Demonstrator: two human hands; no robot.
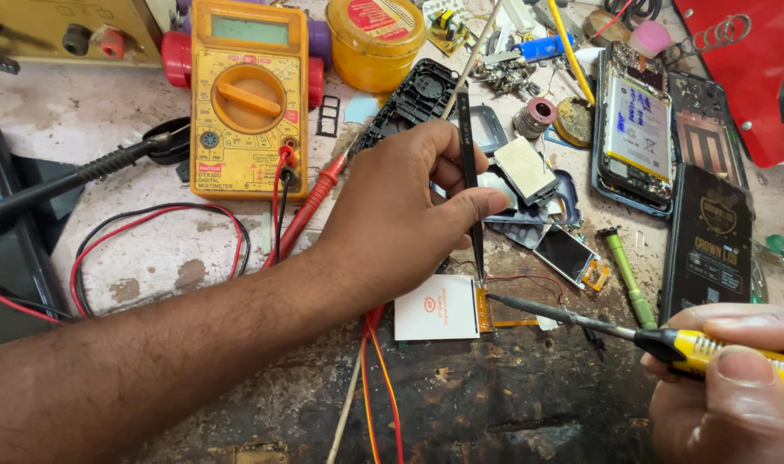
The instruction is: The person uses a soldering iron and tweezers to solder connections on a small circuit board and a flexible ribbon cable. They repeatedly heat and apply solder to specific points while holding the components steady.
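Left hand (pixel 401 215) pinching tweezers (pixel 469 172), right hand (pixel 727 378) gripping our soldering iron (pixel 581 322) at the display's ribbon (pixel 495 320) — lingering heat could scorch it.

Left hand (pixel 401 215) pinched, forearm crossing from lower left; right hand (pixel 736 387) fisted at lower right

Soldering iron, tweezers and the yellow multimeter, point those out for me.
soldering iron (pixel 581 322), head view, on the metal shaft near the tip.
tweezers (pixel 469 163), head view, on the dark upper shank.
yellow multimeter (pixel 248 99), head view, on the round dial.
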